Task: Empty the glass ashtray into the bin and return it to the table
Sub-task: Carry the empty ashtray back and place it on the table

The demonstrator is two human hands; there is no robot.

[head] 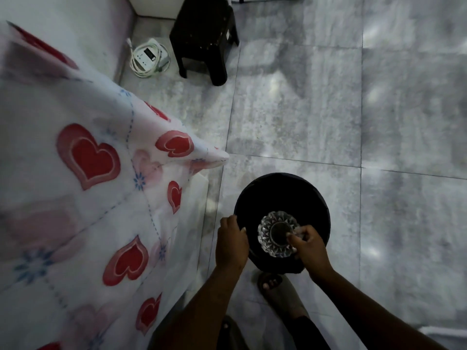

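In the head view, you stand over the black bin (281,218), which sits on the grey tiled floor (303,109) just to the right of the tabletop (75,198), covered with a white cloth printed with red hearts. Your right hand (309,245) grips the glass ashtray (276,233) by its right rim, with the thumb on the top and the fingers below, and it holds the ashtray directly above the dark opening of the bin, so anything falling will land inside. The ashtray looks nearly level, with its hollow facing up to you; I cannot tell if there is ash inside, because the centre is dark. Your left hand (231,242) is closed on the near left rim of the bin, probably to keep the bin steady while you tip. I judge that the emptying is at hand or just finishing, and the return to the tabletop is not yet done. Your foot (271,282) is just near the bin. Far away, a dark stool (204,39) and a white device with a coiled cable (149,58) rest on the floor, well apart from the work.
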